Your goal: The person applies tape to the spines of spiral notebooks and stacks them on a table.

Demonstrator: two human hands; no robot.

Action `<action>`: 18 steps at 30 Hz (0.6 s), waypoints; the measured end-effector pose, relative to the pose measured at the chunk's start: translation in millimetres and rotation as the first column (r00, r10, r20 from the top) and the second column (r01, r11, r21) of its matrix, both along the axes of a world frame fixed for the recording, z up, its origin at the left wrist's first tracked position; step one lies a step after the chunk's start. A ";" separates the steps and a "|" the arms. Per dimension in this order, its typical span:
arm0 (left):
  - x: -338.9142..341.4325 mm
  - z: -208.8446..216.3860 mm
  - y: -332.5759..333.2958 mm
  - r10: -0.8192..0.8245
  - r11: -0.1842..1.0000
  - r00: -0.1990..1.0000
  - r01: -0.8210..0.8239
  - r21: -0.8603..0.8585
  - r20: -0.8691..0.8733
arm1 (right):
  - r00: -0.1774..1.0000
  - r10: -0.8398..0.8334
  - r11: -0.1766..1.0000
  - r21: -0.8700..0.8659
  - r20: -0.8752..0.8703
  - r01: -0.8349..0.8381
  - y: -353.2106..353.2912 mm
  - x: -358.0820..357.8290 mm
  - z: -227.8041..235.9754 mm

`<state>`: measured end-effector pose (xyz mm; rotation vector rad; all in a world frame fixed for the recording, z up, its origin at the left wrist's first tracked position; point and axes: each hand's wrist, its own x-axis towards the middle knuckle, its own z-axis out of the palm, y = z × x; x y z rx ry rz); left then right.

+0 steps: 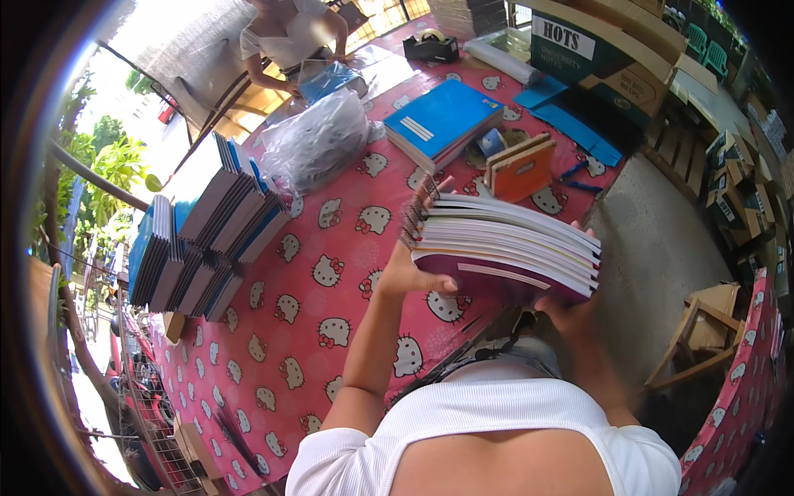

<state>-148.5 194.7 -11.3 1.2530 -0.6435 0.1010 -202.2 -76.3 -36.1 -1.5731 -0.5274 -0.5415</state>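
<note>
A thick stack of spiral notebooks (pixel 506 240) is held between my two hands, in front of my body at the table's near edge. Its white page edges face up, and a purple cover with a white label is turned toward me. My left hand (pixel 411 269) wraps the coil-bound end, thumb on the purple cover. At the opposite end my right hand (pixel 569 312) grips the stack, its thumb on the cover and its other fingers mostly hidden behind. Just beyond the stack an orange notebook (pixel 521 169) stands on the table.
Blue notebooks (pixel 447 116) lie in a pile at the back, beside a crumpled clear plastic bag (pixel 318 149). More stacks (pixel 211 219) stand at the left. A tape dispenser (pixel 430 48) and cardboard boxes (pixel 595 62) are farther off. Another person (pixel 289 37) handles a blue item across the pink table (pixel 306 347).
</note>
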 end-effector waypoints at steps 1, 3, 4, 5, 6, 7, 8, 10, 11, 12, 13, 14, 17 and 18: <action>-3.1 2.3 -1.9 -0.030 0.999 0.991 0.025 -0.042 -0.128 | 0.993 0.037 0.993 0.117 -0.116 -0.023 2.0 -1.7 -6.5; -2.0 11.2 -3.8 -0.021 1.000 0.961 0.020 -0.006 -0.275 | 0.985 0.013 0.995 0.103 -0.170 0.005 1.2 -2.9 -9.0; -0.1 12.0 -2.4 -0.015 1.000 0.965 0.014 -0.004 -0.262 | 0.972 -0.013 0.995 0.089 -0.234 0.034 1.4 -2.7 -9.4; 1.1 10.0 -0.7 0.087 0.992 0.981 -0.070 0.105 -0.173 | 0.975 -0.007 0.995 0.092 -0.221 0.028 -3.1 -0.8 -15.6; 1.8 8.4 0.6 0.181 0.965 0.981 -0.164 0.202 -0.067 | 0.983 -0.012 0.996 0.082 -0.183 0.027 -10.6 4.0 -25.8; 0.9 5.6 1.2 0.180 0.970 0.979 -0.160 0.184 -0.096 | 0.990 -0.014 0.997 0.073 -0.144 0.024 -10.1 8.4 -26.7; -1.9 0.7 2.3 0.189 0.968 0.979 -0.172 0.182 -0.077 | 0.986 -0.032 0.999 0.022 -0.165 0.036 -12.0 3.7 -25.0; -5.2 -3.0 6.1 0.023 0.999 0.944 -0.012 0.036 -0.329 | 0.991 -0.022 0.999 -0.026 -0.134 0.019 -10.2 0.4 -17.0; -6.9 -5.3 4.6 0.004 1.000 0.950 0.000 0.014 -0.314 | 0.992 -0.056 0.994 -0.096 -0.115 0.045 -11.5 -3.6 -14.1; -8.7 -4.1 4.4 -0.003 1.000 0.956 0.003 0.000 -0.294 | 0.993 -0.080 0.985 -0.158 -0.090 0.065 -10.9 -5.3 -15.3; -6.9 -0.4 3.4 -0.005 1.000 0.975 0.007 0.012 -0.220 | 0.992 -0.043 0.994 -0.107 -0.119 0.031 -11.4 -6.5 -23.2; -7.2 1.1 3.2 0.001 1.000 0.989 0.004 0.031 -0.149 | 0.993 -0.099 0.989 -0.114 -0.057 0.092 -8.7 -7.6 -31.4; -12.9 -8.1 -7.5 0.116 0.993 0.984 -0.116 0.008 -0.133 | 0.993 -0.022 0.999 -0.036 -0.114 0.018 -11.0 -7.2 -49.6; -17.0 -7.2 -9.5 0.213 0.977 0.972 -0.215 -0.011 -0.097 | 0.980 -0.005 0.999 0.043 -0.197 0.014 -5.2 -12.5 -35.8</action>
